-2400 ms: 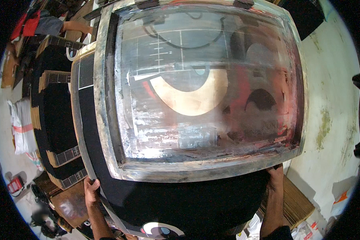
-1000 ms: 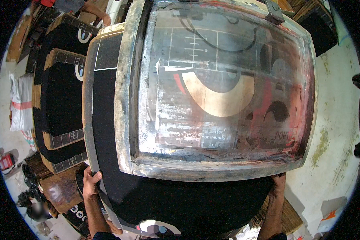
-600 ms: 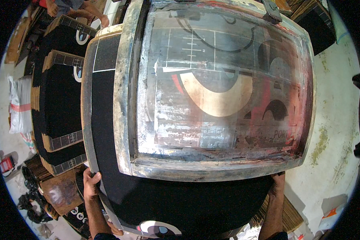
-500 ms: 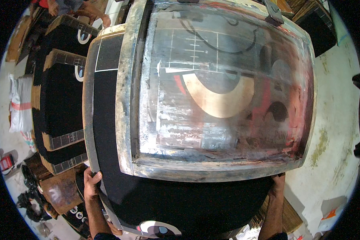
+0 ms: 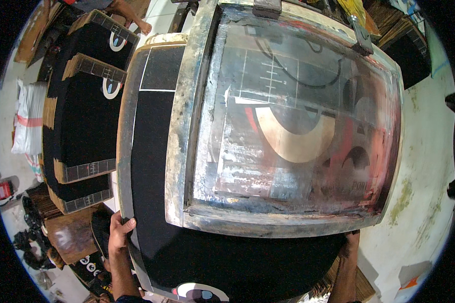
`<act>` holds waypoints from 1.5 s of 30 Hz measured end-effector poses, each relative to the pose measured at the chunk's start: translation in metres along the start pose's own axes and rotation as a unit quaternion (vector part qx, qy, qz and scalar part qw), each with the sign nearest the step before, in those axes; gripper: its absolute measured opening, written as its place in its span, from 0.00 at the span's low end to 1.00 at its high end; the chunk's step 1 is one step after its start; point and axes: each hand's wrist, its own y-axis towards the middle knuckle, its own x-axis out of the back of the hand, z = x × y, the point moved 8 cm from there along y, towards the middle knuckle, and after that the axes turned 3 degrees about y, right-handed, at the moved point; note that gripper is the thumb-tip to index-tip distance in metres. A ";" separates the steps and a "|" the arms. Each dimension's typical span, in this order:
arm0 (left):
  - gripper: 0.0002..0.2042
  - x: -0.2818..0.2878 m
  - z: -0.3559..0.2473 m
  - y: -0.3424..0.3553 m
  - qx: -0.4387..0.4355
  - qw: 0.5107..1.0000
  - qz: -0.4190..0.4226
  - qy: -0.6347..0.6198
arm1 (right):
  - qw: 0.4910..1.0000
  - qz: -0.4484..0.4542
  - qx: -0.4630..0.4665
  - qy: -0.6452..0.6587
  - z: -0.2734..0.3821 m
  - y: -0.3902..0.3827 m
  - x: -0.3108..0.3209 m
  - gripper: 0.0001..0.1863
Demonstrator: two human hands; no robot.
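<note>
A large black cardboard sheet (image 5: 237,257) lies in front of me, with a white-and-blue eye motif (image 5: 202,293) at its near edge. Over most of it sits a screen-printing frame (image 5: 283,227), its mesh (image 5: 268,166) see-through and smeared with red, white and dark ink. My left hand (image 5: 120,232) grips the sheet's left edge, thumb on top and fingers curled beneath. On the opposite side my right hand (image 5: 350,245) holds the sheet's right edge, close under the frame's near right corner, where its fingertips are partly hidden.
Stacks of black printed cardboard (image 5: 86,116) stand on the left, beside a white wrapped bundle (image 5: 29,118). Another person's bare foot (image 5: 144,27) shows at the top left. Metal clamps (image 5: 361,38) hold the frame's far side. A stained pale floor (image 5: 414,187) stretches along the right.
The view has shifted, so the frame and stacks appear further right and slightly lower. Both hands keep their hold on the sheet's edges. The other person's hand at the top left has left the view.
</note>
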 end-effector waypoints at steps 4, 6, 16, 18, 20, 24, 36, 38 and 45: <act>0.28 -0.005 -0.002 0.000 0.026 0.999 0.043 -0.018 | 1.000 -0.005 0.008 0.013 0.008 0.005 -0.004 0.38; 0.28 -0.005 -0.001 -0.001 0.025 0.998 0.044 -0.047 | 0.997 -0.007 -0.015 0.069 0.012 0.001 -0.010 0.39; 0.33 0.008 0.020 0.001 0.061 0.998 0.012 -0.032 | 0.993 -0.015 -0.046 0.107 0.042 -0.011 -0.028 0.44; 0.33 0.011 0.021 0.000 0.070 0.997 -0.004 -0.013 | 0.993 -0.014 -0.049 0.111 0.041 -0.011 -0.029 0.45; 0.33 0.008 0.020 0.000 0.073 0.997 0.014 -0.029 | 0.992 -0.015 -0.052 0.114 0.041 -0.011 -0.029 0.46; 0.31 0.004 0.013 0.000 0.051 0.998 0.027 -0.031 | 0.991 -0.016 -0.056 0.124 0.044 -0.012 -0.031 0.48; 0.31 -0.002 0.004 -0.001 0.020 0.999 0.033 0.000 | 0.986 -0.011 -0.062 0.154 0.053 -0.021 -0.039 0.52; 0.31 -0.004 0.007 -0.002 0.022 0.998 0.056 -0.025 | 0.987 -0.002 -0.031 0.156 0.056 -0.020 -0.040 0.52; 0.29 -0.001 0.008 0.001 -0.008 1.000 0.019 -0.013 | 0.985 -0.014 -0.036 0.171 0.065 -0.023 -0.050 0.47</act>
